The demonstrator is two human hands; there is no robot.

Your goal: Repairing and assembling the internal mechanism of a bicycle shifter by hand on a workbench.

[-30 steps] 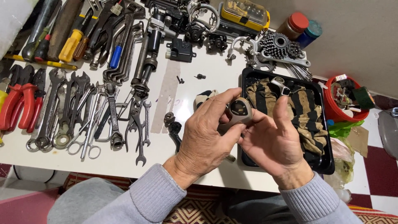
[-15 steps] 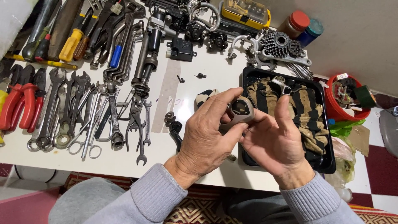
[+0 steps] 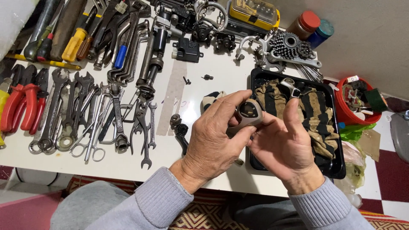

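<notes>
Both hands are pinching a small grey metal part with a dark round face [image 3: 249, 113] above the white surface [image 3: 213, 81].

The left hand [image 3: 213, 142] is gripping it from the left, the right hand [image 3: 285, 145] is pressing from below, beside a black tray [image 3: 336, 168] holding a striped rag [image 3: 313, 113]; spanners [image 3: 64, 115] are lying well to the left.
</notes>
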